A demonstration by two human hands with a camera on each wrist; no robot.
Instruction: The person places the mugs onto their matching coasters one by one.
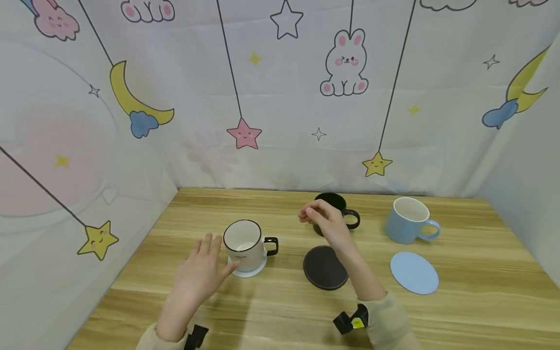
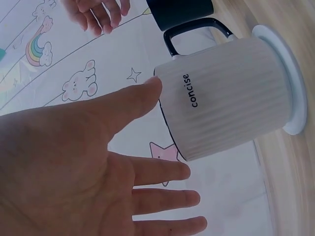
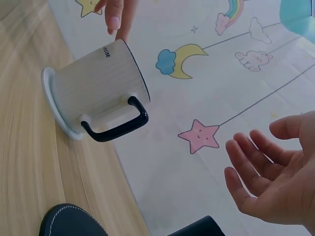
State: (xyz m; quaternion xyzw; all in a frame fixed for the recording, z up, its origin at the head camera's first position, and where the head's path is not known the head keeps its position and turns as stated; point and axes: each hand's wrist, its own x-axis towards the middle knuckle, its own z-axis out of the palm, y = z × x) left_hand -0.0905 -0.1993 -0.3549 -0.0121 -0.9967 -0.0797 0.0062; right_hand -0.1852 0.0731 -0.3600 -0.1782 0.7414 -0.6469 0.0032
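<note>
Your left hand (image 1: 198, 271), fingers straight and apart, hangs at 8 o'clock of white ribbed, black-rimmed mug (image 1: 247, 249), contact unclear; mug sits on pale round coaster (image 1: 248, 274). Your right hand (image 1: 330, 224), fingers loosely bent, slightly apart, hovers near black cylindrical mug (image 1: 331, 197); black stitched round coaster (image 1: 323, 268) at that mug's 6 o'clock.

My right hand (image 3: 283, 189) is hovering, fingers bent; the white mug (image 3: 93, 86) is standing on a coaster (image 3: 48, 91) short of the far edge of the bench (image 3: 24, 157).
</note>
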